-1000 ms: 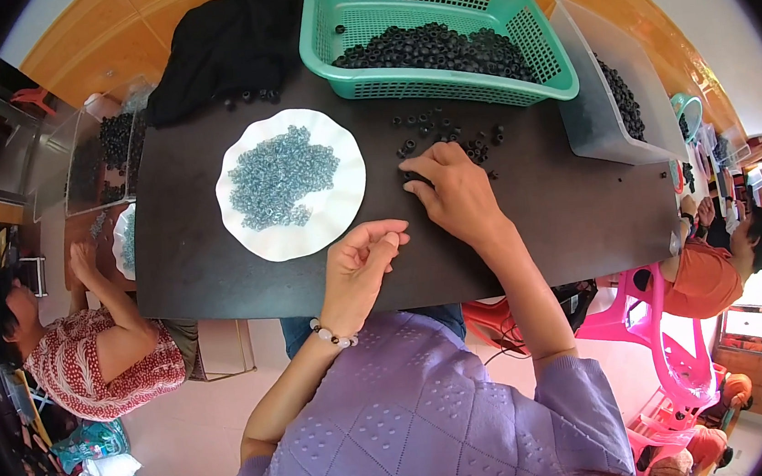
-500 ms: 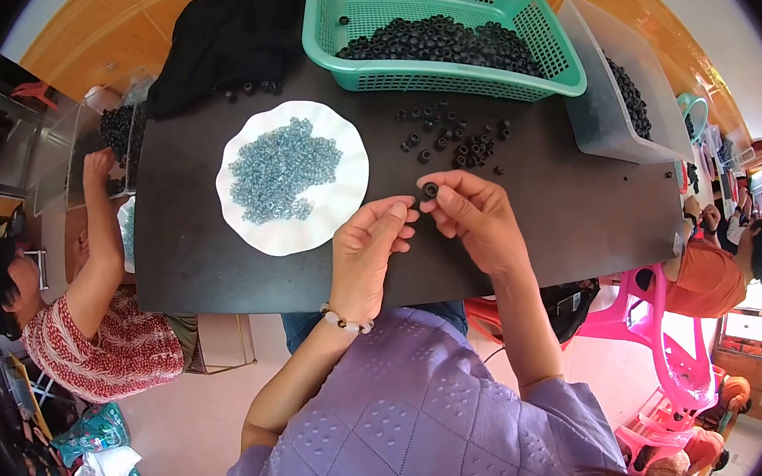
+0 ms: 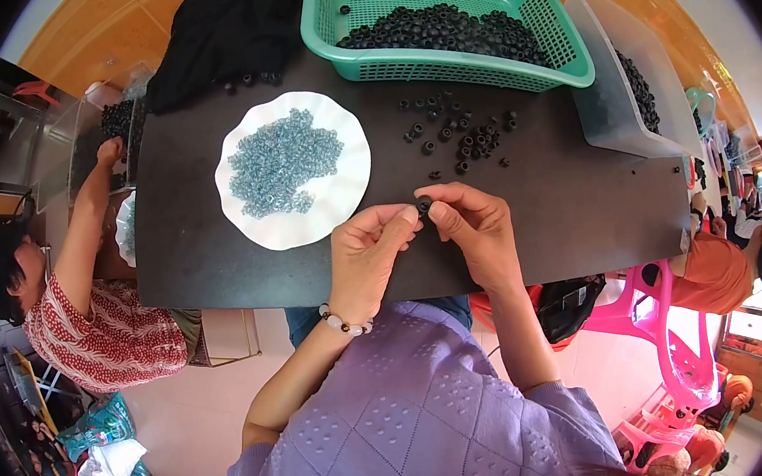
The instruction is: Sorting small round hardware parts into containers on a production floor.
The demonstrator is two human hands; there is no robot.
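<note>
Over the near half of the dark table, my two hands meet at a small round black cap-like piece [image 3: 424,204] with a hollow end. My right hand [image 3: 479,227] pinches it between thumb and forefinger. My left hand [image 3: 366,250], with a beaded bracelet on the wrist, is closed in a pinch against the piece's left side; whatever lies between those fingertips is hidden. Left of my hands, a white wavy-edged plate [image 3: 351,190] carries a heap of small clear bluish pieces [image 3: 286,160]. Beyond my right hand, several similar black pieces [image 3: 479,141] lie loose.
A green perforated basket [image 3: 437,60] full of black pieces stands at the back. Right of it is a translucent bin [image 3: 608,115] with more. Black cloth [image 3: 220,38] lies at the back left. A person [image 3: 101,329] works at the left; another [image 3: 719,270] sits at the right.
My hands have come together, and the black piece has moved slightly left and down to my left fingertips. It has turned, so its hole shows less. The person at left has shifted an arm.
</note>
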